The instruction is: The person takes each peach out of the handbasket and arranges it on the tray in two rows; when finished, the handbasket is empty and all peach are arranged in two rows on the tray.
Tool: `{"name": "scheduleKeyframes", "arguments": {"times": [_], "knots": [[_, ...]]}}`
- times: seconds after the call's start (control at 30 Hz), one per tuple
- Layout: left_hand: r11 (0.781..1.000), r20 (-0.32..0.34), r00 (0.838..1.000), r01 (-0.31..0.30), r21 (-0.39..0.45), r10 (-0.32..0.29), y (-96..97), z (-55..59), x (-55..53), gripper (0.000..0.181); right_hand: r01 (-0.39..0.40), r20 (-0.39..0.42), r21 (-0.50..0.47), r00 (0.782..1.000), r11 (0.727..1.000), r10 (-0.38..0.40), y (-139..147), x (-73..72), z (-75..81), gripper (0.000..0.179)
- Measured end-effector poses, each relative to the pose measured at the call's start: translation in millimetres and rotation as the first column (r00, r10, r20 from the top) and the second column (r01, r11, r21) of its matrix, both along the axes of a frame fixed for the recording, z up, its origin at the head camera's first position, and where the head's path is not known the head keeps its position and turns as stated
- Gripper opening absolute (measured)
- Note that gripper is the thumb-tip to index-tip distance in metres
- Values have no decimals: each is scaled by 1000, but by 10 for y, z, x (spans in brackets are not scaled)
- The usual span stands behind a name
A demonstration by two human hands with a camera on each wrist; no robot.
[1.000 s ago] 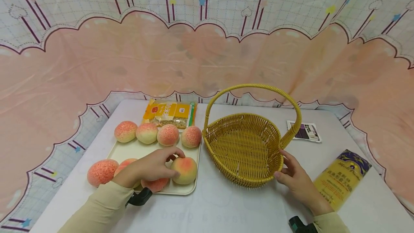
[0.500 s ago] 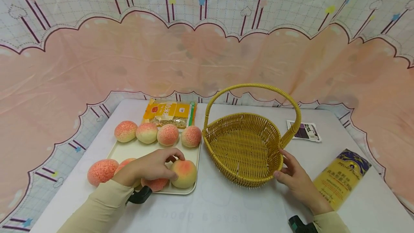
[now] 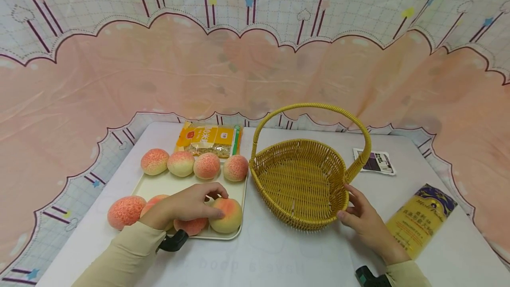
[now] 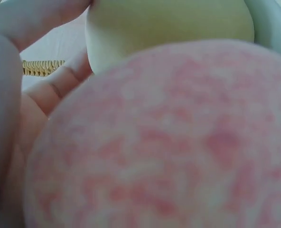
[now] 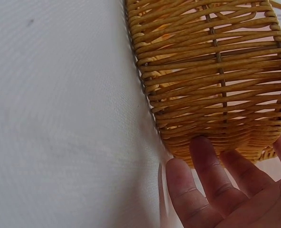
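My left hand grips a yellow peach with a red blush at the front right corner of a cream tray. In the left wrist view its fingers lie along the side of that pale peach, while a speckled pink peach fills the foreground. A yellow wicker basket with a tall arched handle stands to the right of the tray, nothing in it. My right hand holds the basket's right side, thumb near the rim. Fingertips press against the weave in the right wrist view.
Several peaches line the tray's back edge; others lie along its front. Behind them is an orange and clear food packet. A small white and purple sachet and a gold packet lie right of the basket.
My left thumb has shifted slightly over the yellow peach, which stays at the tray corner. The right hand and basket hold still.
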State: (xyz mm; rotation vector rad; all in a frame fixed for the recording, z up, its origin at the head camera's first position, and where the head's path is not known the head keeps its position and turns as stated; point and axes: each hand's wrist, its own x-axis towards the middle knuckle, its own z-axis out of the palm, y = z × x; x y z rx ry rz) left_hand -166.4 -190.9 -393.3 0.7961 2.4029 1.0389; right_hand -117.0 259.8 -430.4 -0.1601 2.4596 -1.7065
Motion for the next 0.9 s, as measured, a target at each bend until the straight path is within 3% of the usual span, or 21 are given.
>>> {"name": "scheduleKeyframes", "arguments": {"times": [0.4, 0.9], "knots": [[1000, 13, 1000, 7, -8, -7, -5, -55, 12, 34, 19, 21, 10, 1000, 1000, -20, -10, 19, -20, 77], [1000, 27, 1000, -9, -20, 9, -12, -39, 1, 35, 7, 9, -2, 1000, 1000, -7, 6, -10, -33, 76]]}}
